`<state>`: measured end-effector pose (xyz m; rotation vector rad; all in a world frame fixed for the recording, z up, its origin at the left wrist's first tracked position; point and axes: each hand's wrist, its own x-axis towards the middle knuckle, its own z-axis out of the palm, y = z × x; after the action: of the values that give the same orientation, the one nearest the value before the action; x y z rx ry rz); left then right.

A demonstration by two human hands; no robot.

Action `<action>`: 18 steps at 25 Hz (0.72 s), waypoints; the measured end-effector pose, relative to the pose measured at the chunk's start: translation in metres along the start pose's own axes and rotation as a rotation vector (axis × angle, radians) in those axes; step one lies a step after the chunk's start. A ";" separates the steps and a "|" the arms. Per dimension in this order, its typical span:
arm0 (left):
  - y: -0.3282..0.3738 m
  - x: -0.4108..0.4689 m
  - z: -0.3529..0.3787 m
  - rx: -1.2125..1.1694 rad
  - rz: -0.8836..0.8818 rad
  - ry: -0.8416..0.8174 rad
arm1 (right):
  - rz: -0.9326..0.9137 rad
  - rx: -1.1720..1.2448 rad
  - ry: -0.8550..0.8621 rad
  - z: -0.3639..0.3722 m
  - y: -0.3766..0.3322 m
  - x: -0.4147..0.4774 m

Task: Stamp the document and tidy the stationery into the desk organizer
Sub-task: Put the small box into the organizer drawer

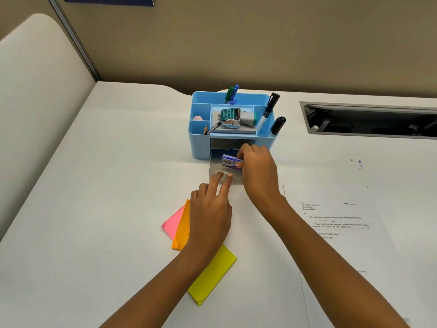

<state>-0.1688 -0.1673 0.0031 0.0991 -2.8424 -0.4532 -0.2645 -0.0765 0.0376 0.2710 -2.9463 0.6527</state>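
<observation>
White counter (106, 185), carrying all items listed. Printed document (343, 233): flat at the right of the counter, near edge running out of view, well apart from the organizer. Recessed cable hatch (369, 121): set into the counter at far right. Blue desk organizer (201, 147): upright toward the back of the counter, open compartments on top. Yellow pad (212, 278), orange pad (183, 228) and pink pad (172, 221): lying loose on the counter in front of the organizer, partly under the left forearm; orange overlaps pink. Left hand (210, 216): fingers straight, fingertips touching the front edge of the drawer, holding nothing. Right hand (257, 169): fingers and thumb pinching a small purple box, held over the drawer. Clear drawer (216, 168): pulled out from the organizer's lower front. Two black markers (269, 107): standing tilted in the right-hand compartments. Grey-and-green stamp (248, 118): lying in the centre compartment beside a teal-printed item. Small purple box (230, 163): tilted, inside the drawer opening; whether it touches the drawer floor cannot be told.
</observation>
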 end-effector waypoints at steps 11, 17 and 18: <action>0.001 0.001 -0.008 -0.186 -0.092 -0.077 | -0.059 0.085 0.170 0.003 0.008 -0.011; -0.010 0.010 -0.017 -0.199 -0.164 0.016 | -0.102 0.100 0.312 0.007 0.023 -0.060; -0.011 0.012 -0.016 -0.172 -0.164 -0.004 | -0.089 0.097 0.275 0.011 0.023 -0.066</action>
<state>-0.1757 -0.1838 0.0170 0.3000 -2.7957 -0.7309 -0.2054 -0.0507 0.0080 0.2926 -2.6301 0.7550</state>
